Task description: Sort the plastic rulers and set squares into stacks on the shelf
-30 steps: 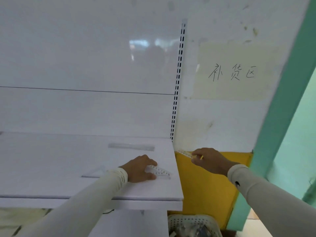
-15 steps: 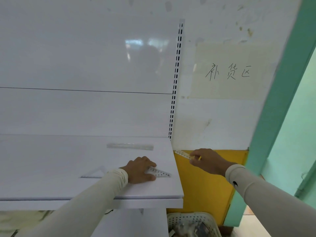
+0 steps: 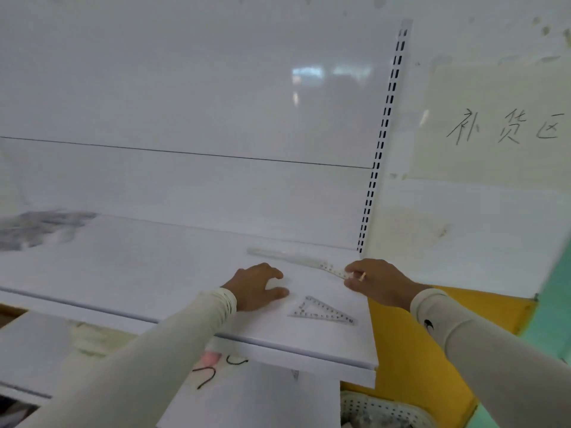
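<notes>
your left hand (image 3: 258, 285) has let go of the set square (image 3: 323, 312), fingers loose; your right hand (image 3: 375, 281) has brought its pinched ruler (image 3: 335, 271) onto the shelf (image 3: 123, 273) stack.

White shelf (image 3: 154, 273): clear ruler (image 3: 287, 257) laid along back edge near right end; clear set square (image 3: 321, 312) laid flat near front right corner.

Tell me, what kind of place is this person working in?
Probably a shop's stockroom or restocking corner. A white retail-style shelf hangs on a slotted upright, a handwritten paper sign is stuck on the wall, and a clear set square lies on the shelf.
</notes>
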A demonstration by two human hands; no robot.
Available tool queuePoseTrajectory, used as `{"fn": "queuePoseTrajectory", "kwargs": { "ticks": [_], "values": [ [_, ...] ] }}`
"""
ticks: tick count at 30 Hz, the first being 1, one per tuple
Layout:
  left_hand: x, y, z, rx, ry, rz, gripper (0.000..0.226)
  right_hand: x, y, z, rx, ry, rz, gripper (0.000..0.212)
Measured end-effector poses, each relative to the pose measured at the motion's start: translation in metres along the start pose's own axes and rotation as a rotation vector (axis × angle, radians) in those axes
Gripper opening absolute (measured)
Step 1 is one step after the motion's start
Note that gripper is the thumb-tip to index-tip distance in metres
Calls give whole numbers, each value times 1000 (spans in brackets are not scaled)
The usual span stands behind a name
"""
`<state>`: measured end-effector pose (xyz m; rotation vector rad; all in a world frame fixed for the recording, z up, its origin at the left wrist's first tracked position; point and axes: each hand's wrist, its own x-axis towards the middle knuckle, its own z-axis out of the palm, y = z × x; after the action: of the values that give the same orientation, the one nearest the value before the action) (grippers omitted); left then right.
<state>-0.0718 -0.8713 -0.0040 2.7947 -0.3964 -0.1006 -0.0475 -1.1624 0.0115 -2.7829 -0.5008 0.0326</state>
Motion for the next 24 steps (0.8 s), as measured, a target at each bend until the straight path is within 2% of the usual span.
{"fn": "queuePoseTrajectory", "kwargs": {
  "ticks": [8,17,21,24],
  "values": [
    [11,-84,-27,-23,42,-158,53,57,-45,11,-51,14,-52,45],
    [52,-143,-38,-20,38,-95,55,128,-88,22,-136,3,-9,45],
    [62,-166,-28,160,33,-58,62,148,-102,31,-136,-5,8,45],
    [66,-178,-18,205,61,-31,65,161,-109,38,-151,-24,11,46]
  ]
}}
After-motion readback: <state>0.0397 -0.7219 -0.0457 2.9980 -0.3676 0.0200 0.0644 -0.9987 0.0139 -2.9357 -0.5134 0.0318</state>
